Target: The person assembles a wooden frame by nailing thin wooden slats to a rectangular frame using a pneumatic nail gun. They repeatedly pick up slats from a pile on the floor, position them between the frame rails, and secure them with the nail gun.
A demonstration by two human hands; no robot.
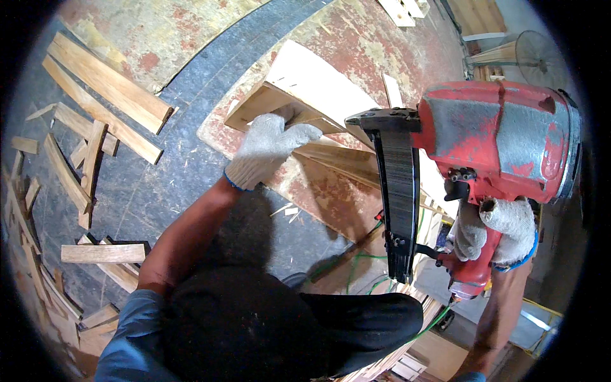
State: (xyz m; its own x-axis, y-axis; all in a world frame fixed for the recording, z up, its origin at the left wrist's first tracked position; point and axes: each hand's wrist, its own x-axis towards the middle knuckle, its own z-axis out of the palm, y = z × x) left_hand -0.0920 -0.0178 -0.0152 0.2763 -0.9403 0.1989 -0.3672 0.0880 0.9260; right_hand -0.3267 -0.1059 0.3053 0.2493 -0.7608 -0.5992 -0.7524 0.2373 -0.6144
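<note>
My right hand, in a whitish knit glove with a blue cuff, is wrapped around the handle of a red and grey nail gun. The tool's long black magazine, with rows of nails along it, points down toward my knees. Its black nose lies across the edge of a pale wooden box frame made of boards. My left hand, gloved the same way, holds the frame's left end; its thumb shows along the wood while the other fingertips are partly hidden inside.
Loose wooden boards lie scattered on the dark floor at the left, some crossed over others. A green air hose runs near my knee at the lower right. A round fan stands at the far right, near stacked wood.
</note>
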